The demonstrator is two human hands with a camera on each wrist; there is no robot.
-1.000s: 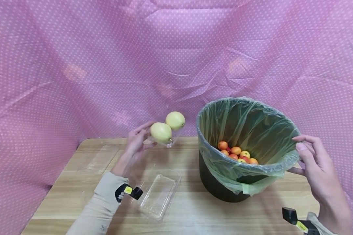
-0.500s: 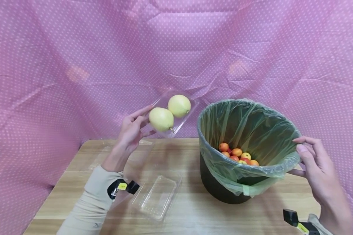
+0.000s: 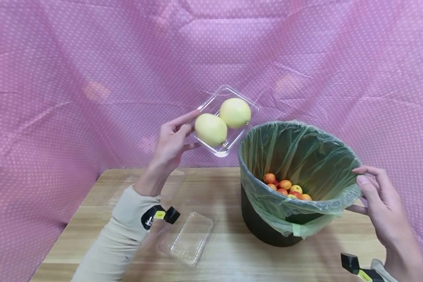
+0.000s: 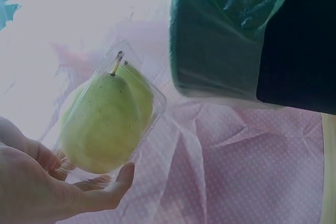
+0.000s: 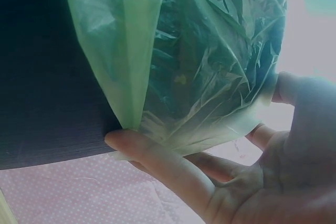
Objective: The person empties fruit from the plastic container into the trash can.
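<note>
My left hand [image 3: 172, 143] holds a clear plastic tray [image 3: 221, 153] by its near left end, raised above the table and tilted toward the bin. Two pale yellow-green pears, a nearer pear [image 3: 210, 130] and a farther pear [image 3: 235, 112], lie in it. From the left wrist camera, the nearer pear [image 4: 102, 124] shows its stem through the plastic. My right hand [image 3: 382, 203] grips the right rim of a black trash bin [image 3: 264, 223], which has a green bag [image 3: 324, 164] lining it. Small orange, red and yellow fruits [image 3: 284, 185] lie inside the bin.
A clear plastic tray [image 3: 192, 239] stands on the wooden table [image 3: 232, 258] left of the bin. More clear plastic packaging [image 3: 123, 188] lies at the back left, partly behind my left arm. A pink dotted cloth [image 3: 144, 78] hangs behind the table.
My left hand has raised the tray of pears and carried it right, closer to the bin's opening. My right hand keeps its place at the bin's rim.
</note>
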